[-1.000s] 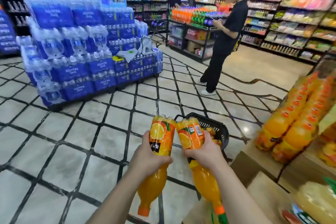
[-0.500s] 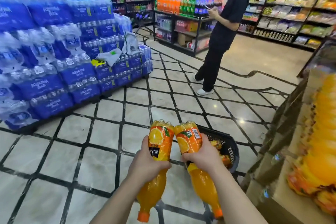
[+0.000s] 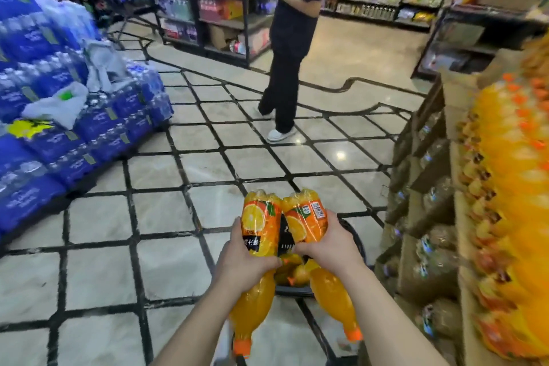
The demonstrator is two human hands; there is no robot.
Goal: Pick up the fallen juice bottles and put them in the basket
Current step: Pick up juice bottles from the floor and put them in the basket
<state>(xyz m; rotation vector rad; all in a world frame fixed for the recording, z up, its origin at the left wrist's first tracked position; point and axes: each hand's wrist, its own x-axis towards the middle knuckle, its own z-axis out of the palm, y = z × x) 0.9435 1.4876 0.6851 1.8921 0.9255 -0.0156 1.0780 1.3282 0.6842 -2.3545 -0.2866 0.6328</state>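
Two orange juice bottles are held at once, one per hand, both inverted with caps pointing down and toward the near edge of the view. Left hand (image 3: 243,264) grips the left juice bottle (image 3: 258,249) around its labelled middle, fingers curled round it; orange cap low, near the wrist. Right hand (image 3: 329,249) grips the right juice bottle (image 3: 309,226) the same way, thumb across the label; its neck slants down to the right. Bottle bases touch or nearly touch at the far end, barcode visible on the right one. Both bottles are above the black basket (image 3: 355,235), which sits on the tiled floor (image 3: 166,211) just beyond the hands; only its rim and some orange contents show between the bottles. Right: cardboard display (image 3: 421,246) stacked with more orange bottles, blurred. Far left: packs of water (image 3: 53,140) in blue wrap. Far centre: a person in black clothes (image 3: 292,38) stands by a drinks shelf (image 3: 214,0).
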